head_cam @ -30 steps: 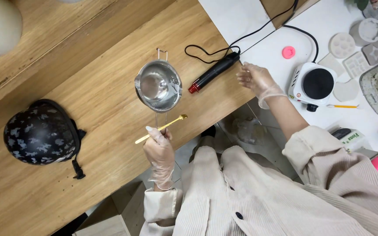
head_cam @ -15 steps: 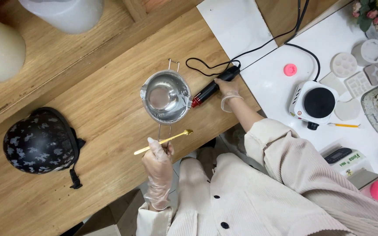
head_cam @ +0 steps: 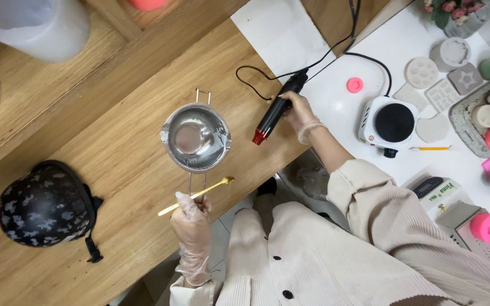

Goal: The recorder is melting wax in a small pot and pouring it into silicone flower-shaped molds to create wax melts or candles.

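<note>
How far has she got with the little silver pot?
The pot sits on the wooden table and looks empty, only shiny inside. The left hand holds its handle and a gold spoon. The right hand grips the black heat tool, red nozzle not yet over the pot.

**A small craft workbench, likely for candle or casting work**

A wooden table [head_cam: 114, 147] butts against a white worktop [head_cam: 347, 62] crowded with hobby gear: a small electric hotplate [head_cam: 391, 124], pale silicone moulds [head_cam: 435, 79], pink cast pieces [head_cam: 489, 228], a small scale [head_cam: 435, 190]. A steel melting pot [head_cam: 195, 137] and a corded heat tool [head_cam: 276, 110] point to a maker's workspace rather than a kitchen.
</note>
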